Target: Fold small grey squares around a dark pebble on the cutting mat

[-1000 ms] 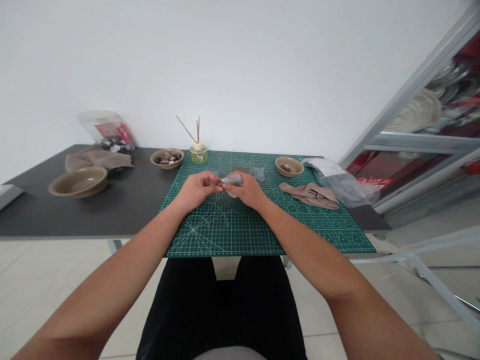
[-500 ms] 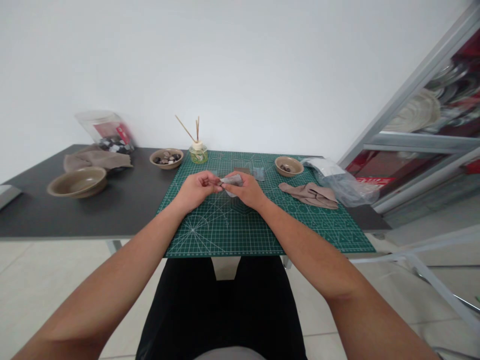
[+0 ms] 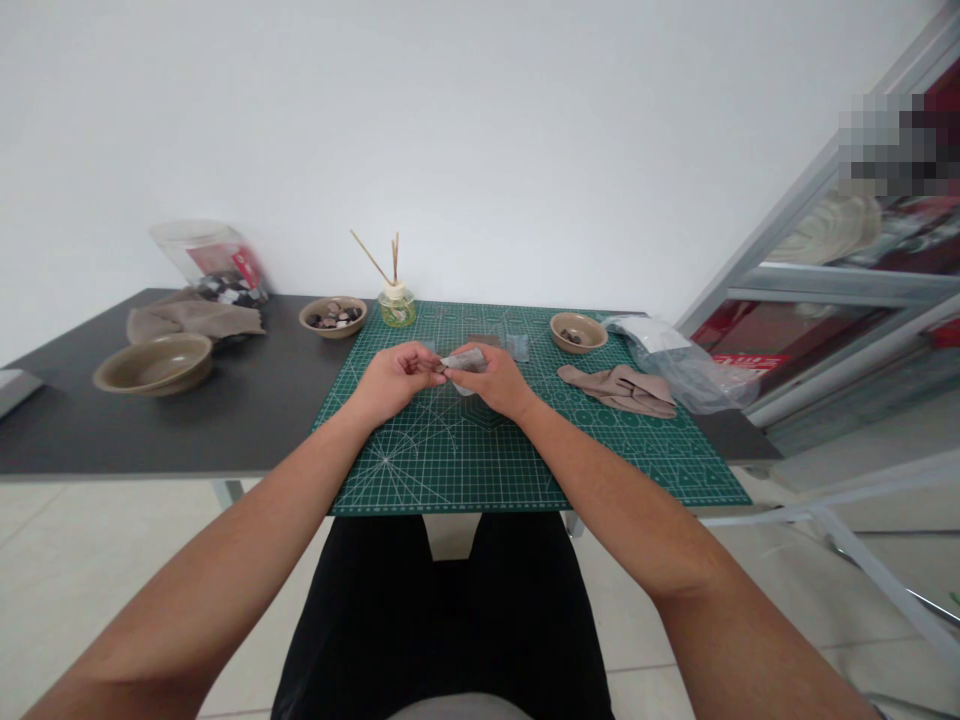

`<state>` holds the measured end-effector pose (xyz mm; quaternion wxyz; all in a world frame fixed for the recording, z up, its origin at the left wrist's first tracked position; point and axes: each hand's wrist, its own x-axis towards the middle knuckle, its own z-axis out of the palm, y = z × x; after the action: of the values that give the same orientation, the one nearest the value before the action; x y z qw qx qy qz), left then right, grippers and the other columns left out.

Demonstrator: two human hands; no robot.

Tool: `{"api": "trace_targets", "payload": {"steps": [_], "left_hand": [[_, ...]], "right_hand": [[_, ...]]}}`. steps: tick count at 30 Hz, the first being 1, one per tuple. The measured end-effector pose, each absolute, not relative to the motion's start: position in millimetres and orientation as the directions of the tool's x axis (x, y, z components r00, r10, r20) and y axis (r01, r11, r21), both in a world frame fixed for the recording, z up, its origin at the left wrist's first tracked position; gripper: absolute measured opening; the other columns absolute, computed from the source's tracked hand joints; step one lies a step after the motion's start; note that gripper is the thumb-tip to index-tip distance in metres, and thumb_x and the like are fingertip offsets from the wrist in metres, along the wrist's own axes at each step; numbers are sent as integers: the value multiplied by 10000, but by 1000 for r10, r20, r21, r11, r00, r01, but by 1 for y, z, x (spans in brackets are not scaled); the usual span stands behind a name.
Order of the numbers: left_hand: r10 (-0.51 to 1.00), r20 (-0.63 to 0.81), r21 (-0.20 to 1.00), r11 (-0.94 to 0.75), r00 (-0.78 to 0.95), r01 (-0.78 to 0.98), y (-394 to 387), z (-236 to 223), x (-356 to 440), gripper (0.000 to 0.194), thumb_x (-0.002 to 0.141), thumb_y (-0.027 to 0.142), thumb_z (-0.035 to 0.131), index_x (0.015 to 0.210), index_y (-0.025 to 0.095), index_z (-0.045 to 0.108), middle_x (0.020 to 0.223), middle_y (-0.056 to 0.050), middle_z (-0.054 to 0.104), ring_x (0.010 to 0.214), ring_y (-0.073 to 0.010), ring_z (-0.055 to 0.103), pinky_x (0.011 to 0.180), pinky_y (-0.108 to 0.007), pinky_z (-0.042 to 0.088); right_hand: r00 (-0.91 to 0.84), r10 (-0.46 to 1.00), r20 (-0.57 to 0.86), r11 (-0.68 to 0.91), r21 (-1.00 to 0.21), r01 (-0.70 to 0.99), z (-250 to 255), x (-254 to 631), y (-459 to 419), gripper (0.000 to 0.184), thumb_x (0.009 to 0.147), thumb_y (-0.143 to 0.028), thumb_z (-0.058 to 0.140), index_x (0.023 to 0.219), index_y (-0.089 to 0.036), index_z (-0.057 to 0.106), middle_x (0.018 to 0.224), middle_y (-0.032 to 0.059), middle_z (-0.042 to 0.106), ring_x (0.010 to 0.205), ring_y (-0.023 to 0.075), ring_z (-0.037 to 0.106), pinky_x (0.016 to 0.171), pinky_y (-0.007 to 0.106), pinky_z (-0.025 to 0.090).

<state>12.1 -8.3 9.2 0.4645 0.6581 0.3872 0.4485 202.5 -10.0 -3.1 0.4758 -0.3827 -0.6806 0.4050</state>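
Note:
Over the middle of the green cutting mat (image 3: 517,470), both hands meet at a thin, crumpled grey sheet (image 3: 466,362); I cannot tell whether it is cloth or abrasive paper. My right hand (image 3: 499,380) is closed on this sheet, thumb on top. At the sheet's left edge, my left hand (image 3: 397,382) pinches with thumb and index finger. Something small and dark seems to sit between the fingertips, mostly hidden. Just behind the hands, a brown flat piece (image 3: 484,341) and a blue-grey piece (image 3: 517,347) lie on the mat.
Right: a bowl with a few stones (image 3: 577,330), a brown cloth (image 3: 626,390) and a plastic bag (image 3: 679,365). Left: a bowl of stones (image 3: 334,316), a reed diffuser (image 3: 397,303), a larger bowl (image 3: 157,365), another cloth (image 3: 191,318) and a clear container (image 3: 214,262).
Hardly anything differs. Both hands stay together at the grey sheet, with only a very slight shift of the fingers and sheet.

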Motion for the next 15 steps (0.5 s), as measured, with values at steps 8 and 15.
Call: {"api": "trace_targets", "payload": {"steps": [8,15], "left_hand": [[905,260,948,-305,336,89,-9,10,13,306,611,322,824,831,177,669,701,16,647,647,-127,593,669,-289,490],[910,263,948,-305,322,88,-8,9,13,341,570,284,850,699,182,552,617,55,577,537,-84,495,550,-238,411]], "right_hand": [[-190,913,360,391,-905,165,-2,203,-11,322,695,-450,775,835,-174,688,676,-20,628,597,103,511,576,238,397],[-242,861,447,505,-807,306,0,203,-13,198,806,-371,697,907,-201,708,827,7,701,752,143,611,715,270,453]]}}
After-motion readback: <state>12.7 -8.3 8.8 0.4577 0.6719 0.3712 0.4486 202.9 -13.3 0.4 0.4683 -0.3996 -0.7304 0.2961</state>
